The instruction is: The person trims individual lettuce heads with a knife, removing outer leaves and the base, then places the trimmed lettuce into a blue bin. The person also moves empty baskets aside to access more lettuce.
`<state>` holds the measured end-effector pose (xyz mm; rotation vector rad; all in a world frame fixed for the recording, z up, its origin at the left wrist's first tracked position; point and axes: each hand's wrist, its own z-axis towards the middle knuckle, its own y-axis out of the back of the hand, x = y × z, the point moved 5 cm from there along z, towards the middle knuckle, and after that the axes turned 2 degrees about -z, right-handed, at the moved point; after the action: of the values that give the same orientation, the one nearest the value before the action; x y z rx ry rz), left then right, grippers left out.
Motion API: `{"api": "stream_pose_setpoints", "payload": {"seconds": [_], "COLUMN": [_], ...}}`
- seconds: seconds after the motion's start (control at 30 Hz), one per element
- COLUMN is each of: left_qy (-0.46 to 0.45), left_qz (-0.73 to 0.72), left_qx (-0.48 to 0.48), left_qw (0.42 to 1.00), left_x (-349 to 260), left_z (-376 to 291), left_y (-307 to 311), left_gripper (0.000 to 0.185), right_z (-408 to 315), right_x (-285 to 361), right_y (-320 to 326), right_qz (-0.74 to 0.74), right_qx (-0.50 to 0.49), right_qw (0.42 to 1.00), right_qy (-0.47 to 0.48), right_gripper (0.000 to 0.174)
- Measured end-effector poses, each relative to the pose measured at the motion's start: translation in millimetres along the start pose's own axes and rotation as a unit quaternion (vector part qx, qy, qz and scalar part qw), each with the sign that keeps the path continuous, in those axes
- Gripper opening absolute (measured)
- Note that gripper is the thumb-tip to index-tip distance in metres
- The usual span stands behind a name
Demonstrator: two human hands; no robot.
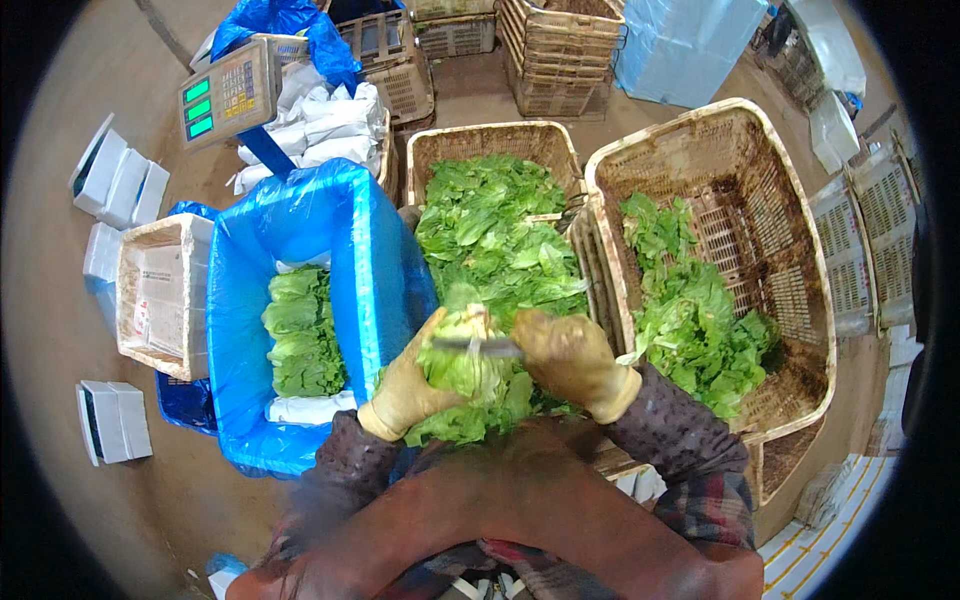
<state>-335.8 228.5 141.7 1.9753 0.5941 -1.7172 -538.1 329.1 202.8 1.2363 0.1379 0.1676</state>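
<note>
My left hand point(409, 390), in a yellowish glove, grips a head of leafy lettuce point(469, 367) from its left side, its pale cut base turned up. In my right hand point(574, 360), gloved too and slightly blurred, is a knife point(476, 346) whose blade lies across the lettuce near the base. Behind the hands a plastic crate point(491, 135) holds loose lettuce leaves point(495, 225). To the right, a tilted, dirt-stained crate point(821, 300) contains more lettuce point(697, 337). On the left, a box lined with blue plastic film point(382, 262) holds a row of lettuce heads point(304, 330) beside a white wrapped bundle.
A scale display point(229, 94) stands on a blue post behind the lined box, near white wrapped bundles point(330, 127). A foam box point(187, 300) is at the left. Stacked crates point(562, 67) and a blue-wrapped stack point(686, 45) stand at the back.
</note>
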Motion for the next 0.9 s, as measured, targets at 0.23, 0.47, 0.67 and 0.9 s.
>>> {"api": "stream_pose_setpoints", "payload": {"seconds": [0.23,0.47,0.67,0.9], "left_qy": [-0.013,0.122,0.076,0.169], "left_qz": [-0.040,-0.231,-0.119,-0.267], "left_qx": [0.024,0.121,-0.139,0.052], "left_qw": [0.999,0.958,0.980,0.947], "left_x": [-5,42,-9,34], "left_z": [-8,40,125,88], "left_y": [1,-84,-73,-196], "left_gripper": [0.136,0.088,0.067,0.086], "right_z": [-30,-99,-163,-125], "right_x": [-68,-24,-49,-130], "right_y": [-23,-78,-66,-36], "right_qz": [0.205,0.829,0.807,0.479], "right_qx": [0.250,0.050,-0.001,0.014], "right_qw": [0.899,0.454,0.393,0.775], "right_qy": [-0.294,-0.323,-0.440,-0.413], "right_gripper": [0.035,0.060,0.055,0.060]}}
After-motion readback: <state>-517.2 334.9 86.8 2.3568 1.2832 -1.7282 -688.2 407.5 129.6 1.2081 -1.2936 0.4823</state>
